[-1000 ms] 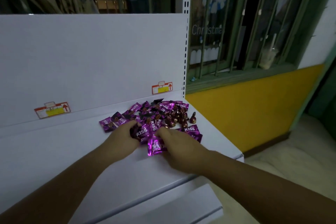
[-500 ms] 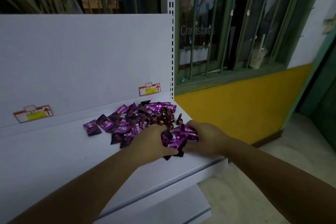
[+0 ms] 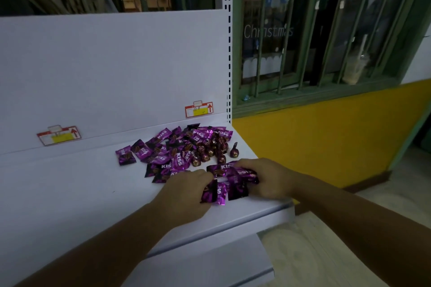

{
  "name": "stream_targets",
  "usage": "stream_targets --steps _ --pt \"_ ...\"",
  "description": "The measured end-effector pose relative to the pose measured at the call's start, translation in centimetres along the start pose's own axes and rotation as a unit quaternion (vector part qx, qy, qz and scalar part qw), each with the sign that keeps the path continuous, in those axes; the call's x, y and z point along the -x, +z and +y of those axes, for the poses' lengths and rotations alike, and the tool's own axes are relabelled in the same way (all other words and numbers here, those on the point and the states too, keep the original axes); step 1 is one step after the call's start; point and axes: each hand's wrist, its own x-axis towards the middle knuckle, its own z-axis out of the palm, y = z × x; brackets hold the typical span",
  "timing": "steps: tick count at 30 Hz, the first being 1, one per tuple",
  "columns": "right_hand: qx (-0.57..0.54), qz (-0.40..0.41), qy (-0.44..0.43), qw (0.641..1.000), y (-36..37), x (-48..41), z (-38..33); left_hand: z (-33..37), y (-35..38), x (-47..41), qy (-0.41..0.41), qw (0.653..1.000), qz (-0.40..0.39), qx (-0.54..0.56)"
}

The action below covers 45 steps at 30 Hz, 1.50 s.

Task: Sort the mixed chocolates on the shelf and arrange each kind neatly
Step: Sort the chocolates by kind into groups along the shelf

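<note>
A mixed pile of purple KISS packets (image 3: 172, 151) and small brown foil-wrapped chocolates (image 3: 210, 149) lies on the white shelf (image 3: 70, 189), towards its right end. One brown chocolate (image 3: 234, 150) stands apart at the pile's right. Near the shelf's front right corner, a small bunch of purple packets (image 3: 229, 182) sits between my hands. My left hand (image 3: 184, 196) grips the bunch from the left. My right hand (image 3: 268, 177) holds it from the right, fingers curled over the top packets.
Two red and yellow price tags (image 3: 59, 135) (image 3: 199, 109) hang on the white back panel. The shelf's right edge drops to the floor by a yellow wall (image 3: 314, 137). A lower shelf (image 3: 210, 263) juts out below. A barred window stands behind.
Both hands have gathered several purple packets out of the pile and drawn them to the front right of the shelf. The bunch now rests lower on the shelf between them.
</note>
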Motion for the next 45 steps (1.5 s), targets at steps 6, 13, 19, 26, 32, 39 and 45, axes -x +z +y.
stream_targets --steps 6,13,19,26,32,39,45 --pt "0.158 -0.015 -0.084 0.984 -0.2 0.0 -0.1 -0.1 -1.0 0.3 -0.015 0.999 0.03 0.031" --pt "0.129 0.108 -0.13 0.977 0.2 0.3 0.5 0.3 -3.5 0.7 -0.086 0.99 0.093 0.056" --pt "0.034 0.15 -0.11 0.982 -0.1 -2.3 -1.7 -0.5 -6.0 2.2 -0.185 0.975 0.11 0.058" --pt "-0.015 0.019 -0.193 0.981 2.5 -7.3 -7.3 -3.2 -8.4 7.8 -0.27 0.956 0.112 0.015" --pt "0.029 0.029 -0.199 0.979 6.0 -10.0 -12.5 -6.6 -9.6 12.9 -0.307 0.946 0.099 -0.031" --pt "0.087 0.015 -0.167 0.982 9.5 -12.4 -18.6 -12.6 -11.5 18.0 -0.302 0.945 0.124 -0.017" --pt "0.151 0.006 -0.167 0.974 13.1 -16.2 -24.1 -19.2 -12.3 22.1 -0.291 0.947 0.136 0.02"
